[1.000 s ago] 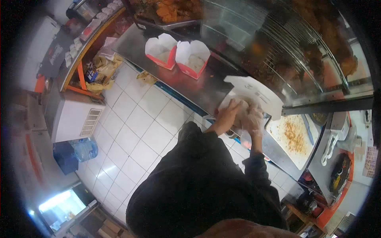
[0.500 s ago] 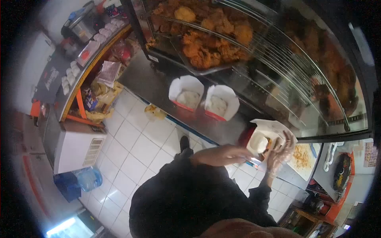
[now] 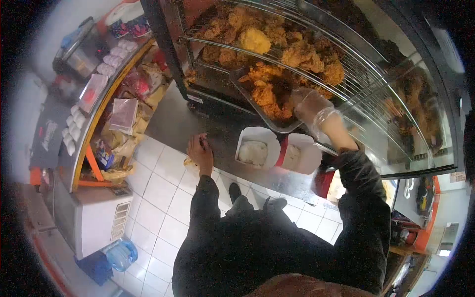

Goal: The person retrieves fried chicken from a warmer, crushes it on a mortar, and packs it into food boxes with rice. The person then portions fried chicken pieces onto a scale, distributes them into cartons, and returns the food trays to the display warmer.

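My right hand (image 3: pixel 314 110), in a clear plastic glove, reaches into the display case at the edge of a metal tray (image 3: pixel 255 103). Its fingers are blurred beside the pieces of fried chicken (image 3: pixel 267 94) in that tray, and whether they grip one cannot be made out. My bare left hand (image 3: pixel 200 157) rests at the counter's front edge, fingers loosely bent over the metal top. Between the hands stand two open white-and-red boxes, the left box (image 3: pixel 271 138) and the right box (image 3: pixel 316 157), both with white rice inside. A third red-and-white box (image 3: pixel 326 182) is partly hidden under my right forearm.
More fried chicken (image 3: pixel 297 52) lies on the wire rack (image 3: pixel 349 69) above. The dark case frame (image 3: pixel 166 54) rises at the left. A side shelf (image 3: pixel 111 74) bears white wrapped bundles (image 3: pixel 74 123). On the tiled floor (image 3: pixel 163 193) is a blue water bottle (image 3: pixel 121 255).
My right hand has left the third box and moved up into the case. My left hand has let go of that box and moved left to the counter edge. The view has shifted.
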The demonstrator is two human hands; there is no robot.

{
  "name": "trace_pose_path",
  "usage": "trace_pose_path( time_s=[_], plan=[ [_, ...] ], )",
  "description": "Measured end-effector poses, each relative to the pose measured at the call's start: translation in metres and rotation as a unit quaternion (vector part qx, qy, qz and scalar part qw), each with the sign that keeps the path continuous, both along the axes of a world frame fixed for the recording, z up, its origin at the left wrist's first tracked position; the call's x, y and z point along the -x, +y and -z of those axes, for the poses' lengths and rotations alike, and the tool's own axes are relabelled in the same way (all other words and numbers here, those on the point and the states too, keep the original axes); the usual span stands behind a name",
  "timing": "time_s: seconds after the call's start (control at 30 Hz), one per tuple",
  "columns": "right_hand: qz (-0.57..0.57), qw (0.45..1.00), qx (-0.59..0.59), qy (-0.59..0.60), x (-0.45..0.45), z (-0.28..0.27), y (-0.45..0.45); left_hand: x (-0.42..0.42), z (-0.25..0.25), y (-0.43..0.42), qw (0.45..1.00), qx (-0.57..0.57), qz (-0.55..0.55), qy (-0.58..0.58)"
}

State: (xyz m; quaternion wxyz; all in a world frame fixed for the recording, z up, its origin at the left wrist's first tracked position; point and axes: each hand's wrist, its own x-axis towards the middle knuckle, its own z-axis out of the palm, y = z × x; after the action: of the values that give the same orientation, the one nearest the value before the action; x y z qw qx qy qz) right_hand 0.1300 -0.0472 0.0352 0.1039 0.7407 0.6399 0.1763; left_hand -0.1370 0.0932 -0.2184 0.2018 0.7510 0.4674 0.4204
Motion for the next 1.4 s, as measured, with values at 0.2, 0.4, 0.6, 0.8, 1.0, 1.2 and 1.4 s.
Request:
trace_pose_path(
  time_s=[0.2, 0.4, 0.6, 0.8, 1.0, 1.2, 1.4],
  plan=[
    [-0.028, 0.999, -0.009, 0.036, 0.004, -0.057, -0.020, -0.001, -0.018, -0.006, 1.000, 0.001, -0.010, 0.028],
    [-0.051, 0.997, -0.033, 0.045, 0.013, -0.066, -0.026, -0.002, -0.011, -0.005, 1.000, 0.019, -0.021, 0.013],
    [-0.074, 0.992, -0.099, 0.026, 0.028, -0.061, -0.030, -0.001, -0.015, -0.004, 0.998, 0.021, -0.046, 0.044],
    [-0.004, 0.985, -0.165, -0.041, 0.044, -0.038, -0.041, -0.002, -0.009, -0.005, 0.999, -0.022, -0.023, 0.017],
    [0.069, 0.960, -0.269, 0.028, 0.044, 0.016, -0.067, -0.003, 0.012, 0.003, 0.999, 0.016, -0.018, -0.038],
    [0.159, 0.821, -0.355, 0.418, 0.088, -0.018, -0.126, -0.005, -0.002, -0.004, 0.998, -0.015, -0.035, 0.043],
    [0.345, 0.586, -0.516, 0.521, 0.073, 0.067, -0.265, -0.005, -0.006, -0.008, 0.998, -0.020, -0.033, 0.039]
  ],
)
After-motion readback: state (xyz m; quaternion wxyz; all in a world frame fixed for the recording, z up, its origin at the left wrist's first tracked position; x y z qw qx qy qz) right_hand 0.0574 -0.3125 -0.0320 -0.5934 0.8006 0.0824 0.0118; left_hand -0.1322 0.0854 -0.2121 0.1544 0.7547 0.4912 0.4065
